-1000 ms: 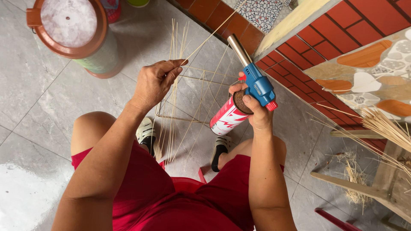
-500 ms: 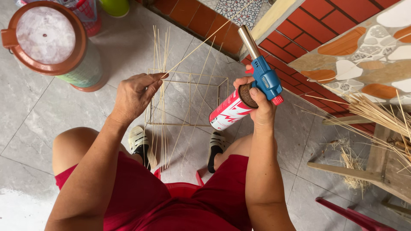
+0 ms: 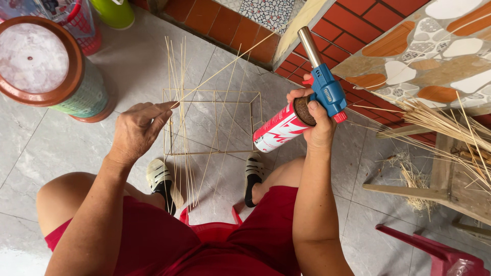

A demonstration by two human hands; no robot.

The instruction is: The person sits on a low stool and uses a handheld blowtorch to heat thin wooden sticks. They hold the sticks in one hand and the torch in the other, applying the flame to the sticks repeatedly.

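So the square stick frame (image 3: 212,122) is already put together and stands on the grey tile floor (image 3: 128,66), between the feet. Left hand (image 3: 135,133) pinches a bundle of thin sticks (image 3: 179,102) against the frame's left edge. Right hand (image 3: 314,120) is wrapped tight around a red gas can with a blue torch head (image 3: 307,99), held up right of the frame, nozzle pointing far. I can't see a flame. Looks like more loose sticks are left to fix on.

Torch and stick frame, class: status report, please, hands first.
Left hand pinching thin sticks at the stick frame. Right hand gripping blowtorch, nozzle up, no flame visible. Nothing between torch and frame.
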